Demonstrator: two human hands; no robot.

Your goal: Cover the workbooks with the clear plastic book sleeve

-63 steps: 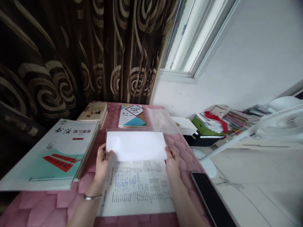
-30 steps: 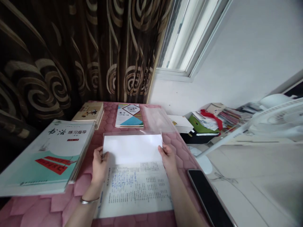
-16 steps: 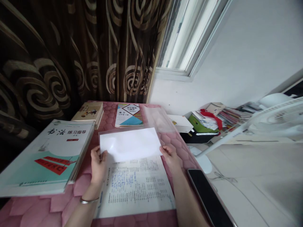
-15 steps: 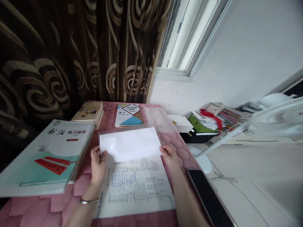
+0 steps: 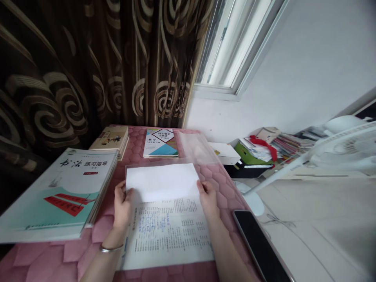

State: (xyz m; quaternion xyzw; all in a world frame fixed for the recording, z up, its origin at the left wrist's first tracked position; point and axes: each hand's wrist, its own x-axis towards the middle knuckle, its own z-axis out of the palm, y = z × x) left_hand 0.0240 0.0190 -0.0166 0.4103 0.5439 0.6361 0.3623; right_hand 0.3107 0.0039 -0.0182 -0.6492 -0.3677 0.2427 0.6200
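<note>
A: Where is the white sheet [image 5: 162, 181] at this moment?

B: It lies over the far half of the printed worksheet [image 5: 170, 231], which is flat on the pink tabletop [image 5: 226, 192]. The left hand [image 5: 122, 205] grips its left edge and the right hand [image 5: 208, 197] grips its right edge. The fingers of both are closed narrowly on the paper.

A: And the clear thing beyond the worksheet?

B: It is a transparent plastic sleeve [image 5: 198, 148]. Its near edge seems to run along the far edge of the sheet. I cannot tell if the sheet is inside it.

A: How should the sheet be handled well, in your opinion?

B: I think both hands should move it evenly, so that it lies parallel to the worksheet and the corners do not bend. A light pinch is enough; a hard one would probably crease it.

A: Is anything close by?

B: A calligraphy workbook [image 5: 67, 188] is left of the worksheet and a phone [image 5: 258, 246] is right of it. Both are apart from the hands.
</note>
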